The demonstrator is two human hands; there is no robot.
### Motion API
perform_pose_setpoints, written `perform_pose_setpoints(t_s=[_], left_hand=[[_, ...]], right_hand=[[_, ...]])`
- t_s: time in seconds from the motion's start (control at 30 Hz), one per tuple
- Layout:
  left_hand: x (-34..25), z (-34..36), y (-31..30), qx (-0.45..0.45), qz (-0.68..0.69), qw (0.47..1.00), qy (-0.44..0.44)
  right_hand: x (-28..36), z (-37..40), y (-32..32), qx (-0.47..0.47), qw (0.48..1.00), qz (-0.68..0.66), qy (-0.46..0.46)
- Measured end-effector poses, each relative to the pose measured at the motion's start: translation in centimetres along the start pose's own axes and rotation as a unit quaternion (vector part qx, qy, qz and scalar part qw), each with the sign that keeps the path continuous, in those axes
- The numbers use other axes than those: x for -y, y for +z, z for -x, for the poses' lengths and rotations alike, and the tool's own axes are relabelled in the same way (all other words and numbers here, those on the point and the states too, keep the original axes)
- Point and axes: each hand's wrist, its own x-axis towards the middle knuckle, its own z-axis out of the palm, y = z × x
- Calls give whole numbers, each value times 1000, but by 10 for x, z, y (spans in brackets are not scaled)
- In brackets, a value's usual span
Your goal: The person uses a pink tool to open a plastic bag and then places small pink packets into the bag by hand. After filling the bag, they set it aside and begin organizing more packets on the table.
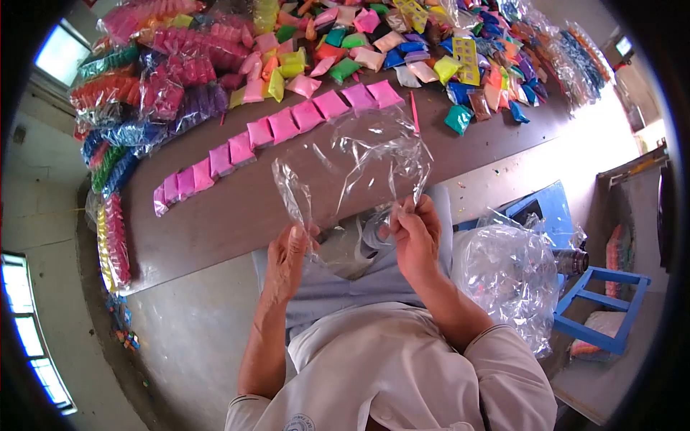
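Observation:
A clear, empty-looking plastic bag is stretched between my two hands over the table's front edge. My left hand pinches its left side, and my right hand pinches its right side, thumb on top. Beyond the bag, a curved row of pink and purple packets lies on the brown table. Close to the row's right end is a thin red stick.
Mixed colourful packets are heaped at the back. Bagged packets are stacked at the left. On my right are a large clear plastic bag and a blue frame.

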Motion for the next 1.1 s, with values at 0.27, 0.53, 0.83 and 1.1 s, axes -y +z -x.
perform_pose_setpoints(t_s=[0.27,0.53,0.83,1.1], left_hand=[[18,3,-3,-42,58,997,35],[12,-9,-5,-88,-83,993,16],[-8,-22,-5,-82,-76,991,67],[-2,-39,-3,-93,-108,988,60]], right_hand=[[-1,0,11,-107,989,98,-37],[-15,10,6,61,988,126,-59],[-7,11,-2,129,935,300,-135],[-4,-6,-1,115,962,241,-65]])
